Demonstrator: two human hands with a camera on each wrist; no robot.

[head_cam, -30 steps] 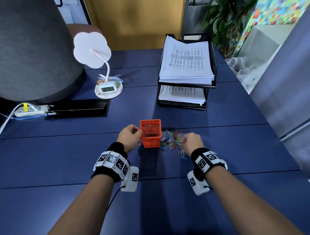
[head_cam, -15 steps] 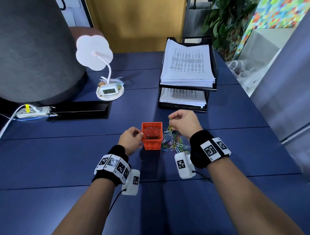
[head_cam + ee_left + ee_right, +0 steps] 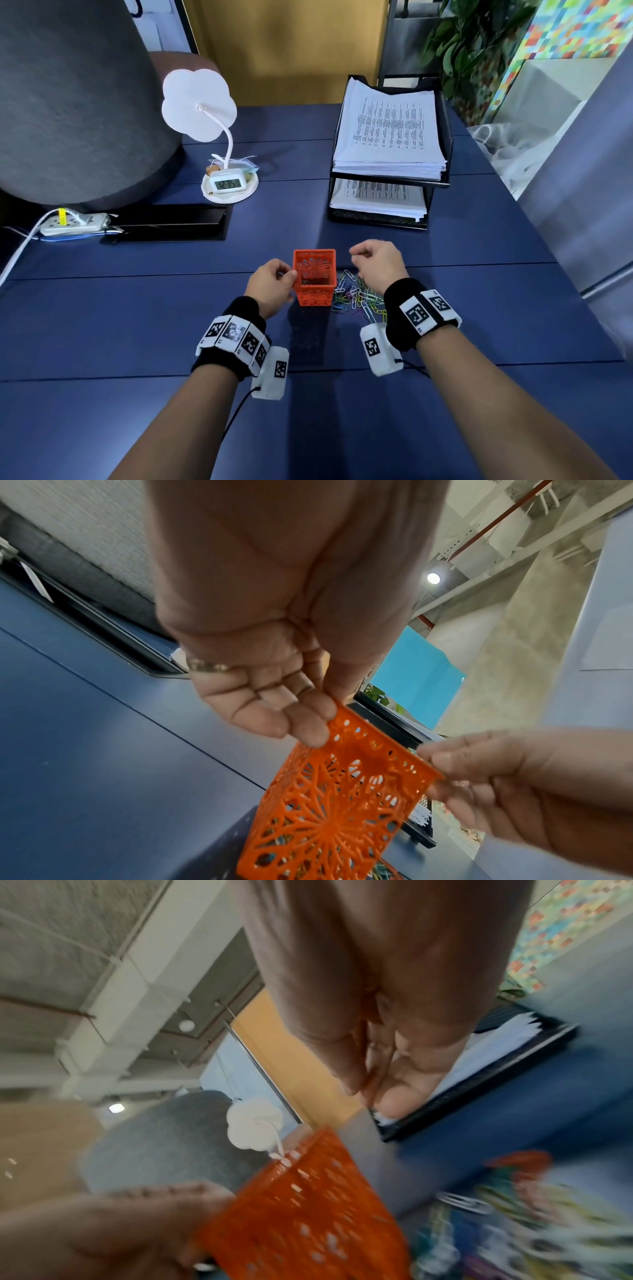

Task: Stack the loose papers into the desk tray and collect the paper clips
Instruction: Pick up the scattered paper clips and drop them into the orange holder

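An orange lattice basket stands on the blue desk. My left hand grips its left rim between thumb and fingers. Several coloured paper clips lie in a heap just right of the basket. My right hand hovers above that heap, beside the basket's right rim, thumb and fingers pinched together; the clip in the pinch barely shows. The black two-tier desk tray at the back holds stacked printed papers.
A white flower-shaped lamp with a small clock stands at back left. A flat black box and a power strip lie at the left, below a big grey round object. A grey wall borders the desk's right side.
My right hand pinched clips from the heap, lifted them and moved up and left toward the basket. The left hand has stayed on the basket's rim.
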